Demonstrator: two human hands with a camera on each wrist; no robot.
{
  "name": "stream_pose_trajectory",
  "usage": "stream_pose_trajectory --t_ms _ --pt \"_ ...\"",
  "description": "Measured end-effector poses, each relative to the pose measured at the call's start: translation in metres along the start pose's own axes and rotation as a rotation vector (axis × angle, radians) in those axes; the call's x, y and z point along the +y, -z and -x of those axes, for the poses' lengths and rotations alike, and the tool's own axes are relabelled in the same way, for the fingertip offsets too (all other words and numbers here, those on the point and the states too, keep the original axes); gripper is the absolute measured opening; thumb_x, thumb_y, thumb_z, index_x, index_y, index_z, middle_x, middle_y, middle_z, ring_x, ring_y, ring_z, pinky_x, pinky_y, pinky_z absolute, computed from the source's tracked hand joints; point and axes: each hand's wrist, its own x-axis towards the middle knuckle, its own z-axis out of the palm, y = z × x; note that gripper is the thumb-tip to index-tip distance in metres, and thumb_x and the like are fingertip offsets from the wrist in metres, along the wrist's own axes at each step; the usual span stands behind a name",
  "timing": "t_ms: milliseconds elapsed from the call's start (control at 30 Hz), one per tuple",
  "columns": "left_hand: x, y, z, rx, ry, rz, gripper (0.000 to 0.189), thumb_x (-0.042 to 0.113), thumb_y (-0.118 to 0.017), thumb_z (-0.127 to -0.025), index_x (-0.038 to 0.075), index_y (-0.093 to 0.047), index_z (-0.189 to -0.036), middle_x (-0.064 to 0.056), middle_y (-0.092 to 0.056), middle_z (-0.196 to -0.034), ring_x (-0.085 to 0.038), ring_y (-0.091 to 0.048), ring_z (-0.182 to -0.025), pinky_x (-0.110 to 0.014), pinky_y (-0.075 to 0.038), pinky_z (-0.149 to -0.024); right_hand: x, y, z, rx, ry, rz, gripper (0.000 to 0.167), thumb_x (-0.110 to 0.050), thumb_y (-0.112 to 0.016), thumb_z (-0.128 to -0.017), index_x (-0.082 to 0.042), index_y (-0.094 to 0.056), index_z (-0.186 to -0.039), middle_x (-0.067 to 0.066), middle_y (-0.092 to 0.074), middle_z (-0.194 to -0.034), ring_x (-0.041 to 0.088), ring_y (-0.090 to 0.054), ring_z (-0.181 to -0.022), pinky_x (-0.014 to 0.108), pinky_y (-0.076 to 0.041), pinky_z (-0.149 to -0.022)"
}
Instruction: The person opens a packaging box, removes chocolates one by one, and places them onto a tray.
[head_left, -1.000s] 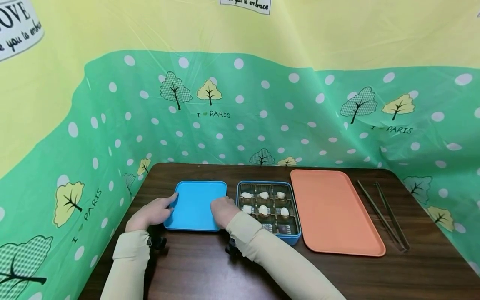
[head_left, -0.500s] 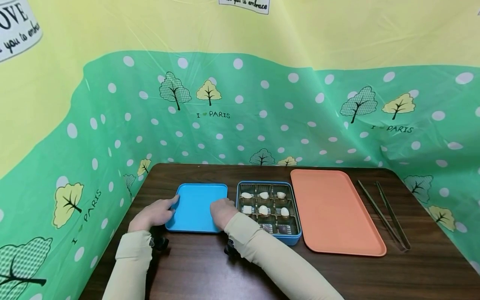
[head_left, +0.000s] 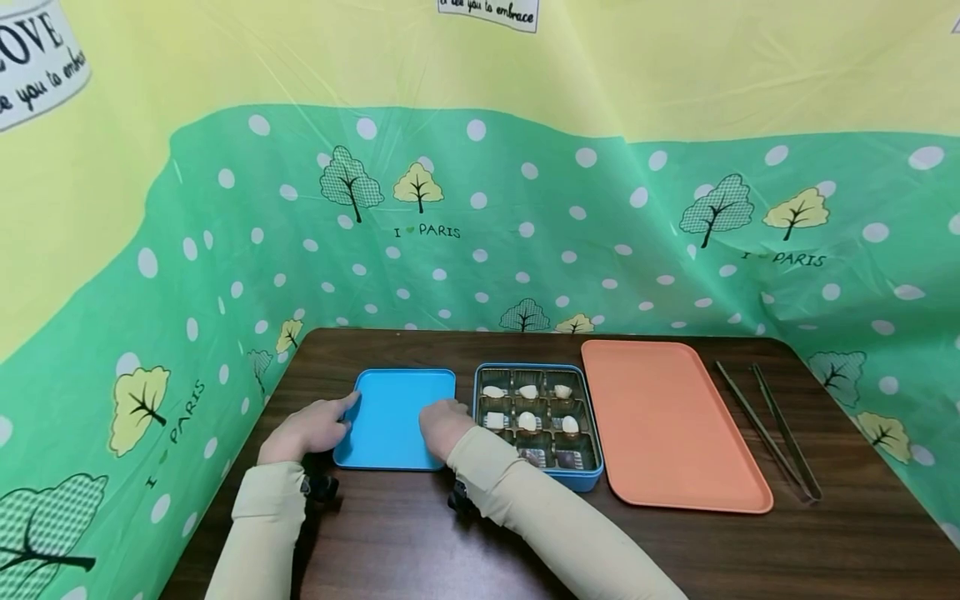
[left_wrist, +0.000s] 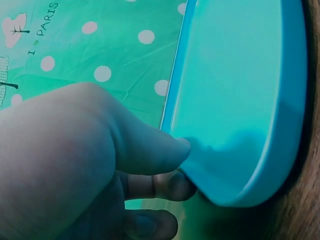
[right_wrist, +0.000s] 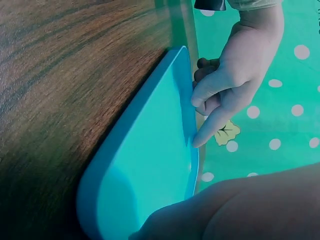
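Blue tray gripped by left hand and right hand; cloth: "PARIS"

Bare tabletop extended in front of the blue tray, between the two sleeves. At that tray's right edge, the right hand obstructed the narrow gap to the compartment box. The orange tray lay just beside the box, leaving little passage.
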Motion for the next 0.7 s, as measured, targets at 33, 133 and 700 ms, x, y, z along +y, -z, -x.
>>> stream_pose_trajectory --t_ms 33,133,700 --pt "0.000 0.000 0.001 0.001 0.002 0.003 0.063 0.011 -0.051 -0.105 0.002 -0.031 -0.164 -0.029 -0.042 -0.160 -0.048 -0.044 -0.145 -0.065 -0.038 -0.113 0.000 0.001 0.002 0.016 0.007 0.005 0.011 -0.014 -0.071 -0.099 -0.006 -0.079 -0.097 0.011 -0.074 -0.094 0.019 -0.065 -0.080 0.032 -0.057 -0.072" --pt "0.001 0.002 0.003 0.018 0.004 -0.004 0.064 0.013 -0.053 -0.105 0.003 -0.032 -0.164 -0.028 -0.049 -0.156 -0.046 -0.049 -0.142 -0.065 -0.041 -0.110 0.002 0.002 0.008 0.112 0.046 0.028 0.024 -0.012 -0.067 -0.101 -0.010 -0.075 -0.079 0.006 -0.065 -0.076 0.012 -0.045 -0.063 0.028 -0.046 -0.058" --pt "0.055 0.002 -0.003 0.311 -0.352 0.161 0.055 0.022 -0.069 -0.103 0.003 -0.052 -0.152 -0.016 -0.070 -0.123 -0.027 -0.069 -0.101 -0.046 -0.058 -0.084 0.073 0.006 0.059 0.650 0.172 -0.325 0.030 -0.013 -0.071 -0.098 -0.001 -0.071 -0.125 0.019 -0.065 -0.106 0.030 -0.061 -0.087 0.038 -0.056 -0.067"
